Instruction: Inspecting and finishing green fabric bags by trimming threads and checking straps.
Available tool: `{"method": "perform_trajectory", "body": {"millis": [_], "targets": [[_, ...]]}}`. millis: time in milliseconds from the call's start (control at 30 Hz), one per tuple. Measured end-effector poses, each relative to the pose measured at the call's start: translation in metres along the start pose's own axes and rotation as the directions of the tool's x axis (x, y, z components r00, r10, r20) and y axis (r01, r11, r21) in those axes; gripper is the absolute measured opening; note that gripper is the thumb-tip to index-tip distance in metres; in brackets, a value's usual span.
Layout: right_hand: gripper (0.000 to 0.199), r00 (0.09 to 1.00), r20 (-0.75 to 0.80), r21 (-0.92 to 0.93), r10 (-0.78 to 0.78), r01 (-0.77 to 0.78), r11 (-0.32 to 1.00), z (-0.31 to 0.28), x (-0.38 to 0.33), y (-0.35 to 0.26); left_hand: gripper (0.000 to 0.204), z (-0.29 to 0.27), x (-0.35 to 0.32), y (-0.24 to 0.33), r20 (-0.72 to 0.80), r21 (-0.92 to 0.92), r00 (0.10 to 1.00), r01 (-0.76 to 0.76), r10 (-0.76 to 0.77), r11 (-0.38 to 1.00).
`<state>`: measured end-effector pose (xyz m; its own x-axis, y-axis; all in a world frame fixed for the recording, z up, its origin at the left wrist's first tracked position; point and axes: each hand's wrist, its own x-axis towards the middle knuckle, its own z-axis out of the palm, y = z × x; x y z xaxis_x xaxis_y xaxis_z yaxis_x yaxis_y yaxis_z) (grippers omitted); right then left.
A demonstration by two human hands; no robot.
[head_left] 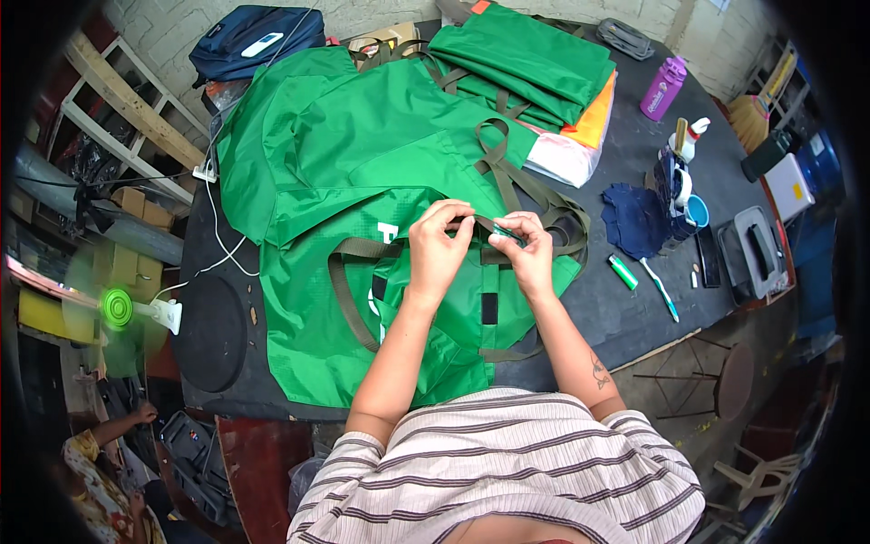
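Note:
A large green fabric bag [362,136] with olive webbing straps [355,295] is spread over the table before me. My left hand [439,249] is closed, thumb and fingers pinching a short stretch of olive strap [483,221] above the bag. Close beside it, my right hand [530,257] is closed with its fingertips around a small dark piece with a greenish glint [509,236]; its kind is too small to tell. A black patch [489,308] shows on the fabric below the hands. More loose straps [548,204] lie to their right.
Folded green fabric [526,63] is stacked at the back. Rightward are a purple bottle [663,88], navy cloth [633,218], a green lighter [623,271], a toothbrush [659,290] and a grey case [752,252]. A clip fan [118,308] and another person [100,471] are at left.

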<state>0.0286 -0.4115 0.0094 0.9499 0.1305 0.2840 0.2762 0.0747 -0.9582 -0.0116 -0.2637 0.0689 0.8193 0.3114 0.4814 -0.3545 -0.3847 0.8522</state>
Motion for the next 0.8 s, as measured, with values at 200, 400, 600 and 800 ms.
{"method": "perform_trajectory", "body": {"millis": [200,400,600,800], "targets": [[0.024,0.999,-0.015,0.045,0.036,-0.035,0.998,0.004,0.001,-0.005,0.01,0.001,0.0,-0.001,-0.003,0.009,1.0,0.007,-0.007,1.0],[0.024,0.96,-0.243,0.329,0.14,-0.054,0.943,-0.029,-0.002,0.002,0.023,0.003,0.0,-0.006,0.054,0.086,0.997,-0.057,0.053,0.995],[0.028,0.831,-0.523,-0.408,-0.192,-0.046,0.912,-0.127,-0.04,0.015,0.028,-0.007,-0.001,-0.01,0.163,0.348,0.969,-0.232,0.185,0.908],[0.035,0.917,-0.287,-0.893,-0.277,-0.151,0.425,-0.175,-0.079,0.024,0.026,-0.003,-0.001,-0.011,0.149,0.095,0.983,-0.126,0.111,0.987]]}}
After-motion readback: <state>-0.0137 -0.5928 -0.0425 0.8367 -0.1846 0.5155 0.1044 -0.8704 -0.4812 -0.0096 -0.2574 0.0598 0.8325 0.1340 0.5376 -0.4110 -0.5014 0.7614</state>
